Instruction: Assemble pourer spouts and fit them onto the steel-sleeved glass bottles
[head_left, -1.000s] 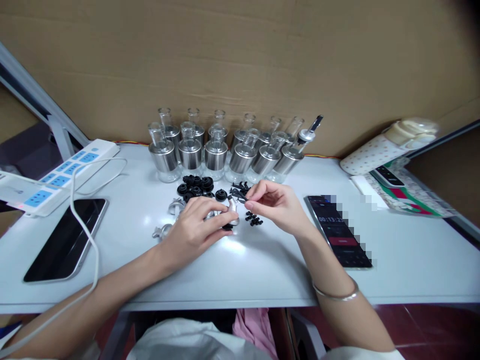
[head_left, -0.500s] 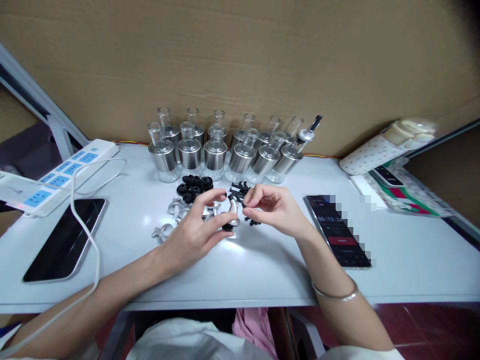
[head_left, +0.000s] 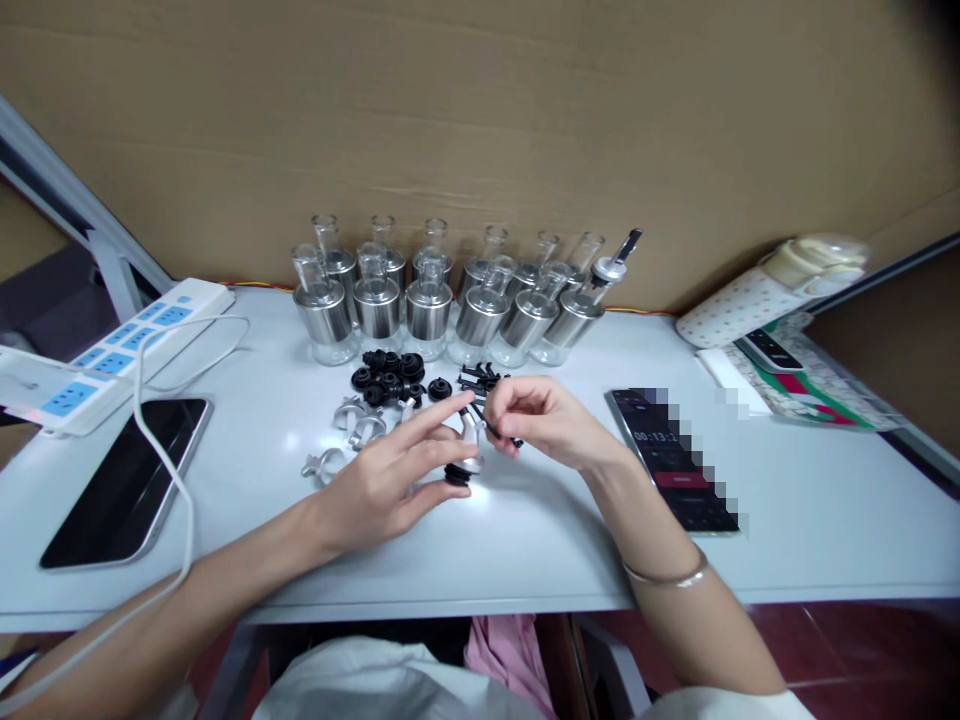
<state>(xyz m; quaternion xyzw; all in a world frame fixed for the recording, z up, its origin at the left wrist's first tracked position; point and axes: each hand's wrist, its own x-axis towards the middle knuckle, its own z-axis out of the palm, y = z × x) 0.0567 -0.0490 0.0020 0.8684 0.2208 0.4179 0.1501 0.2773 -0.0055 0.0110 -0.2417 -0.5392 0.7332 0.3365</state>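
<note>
My left hand (head_left: 394, 470) is closed on a silver bottle pourer (head_left: 469, 464) with a ribbed black stopper (head_left: 457, 475) at its lower end. It is held near-upright just over the table, thumb low and fingers along its side. Close to the spout, my right hand (head_left: 544, 425) pinches a thin black flap piece (head_left: 487, 424); its far end is partly hidden by the fingers. Behind the hands lie a pile of small black flap pieces (head_left: 480, 378) and several black ribbed stoppers (head_left: 390, 378). Several silver spout parts (head_left: 367, 428) lie left of the pourer.
Two rows of glass bottles with metal sleeves (head_left: 429, 305) stand at the back; one bears a pourer (head_left: 609, 270). A phone (head_left: 127, 483) and power strip (head_left: 112, 355) are left. Another phone (head_left: 675, 460) and a dotted flask (head_left: 739, 300) are right. A white cable (head_left: 176, 465) crosses my left forearm.
My left hand has lowered the pourer a little, and its fingers have straightened. My right hand has shifted slightly while keeping its pinch. A black stopper behind the left fingers is now uncovered.
</note>
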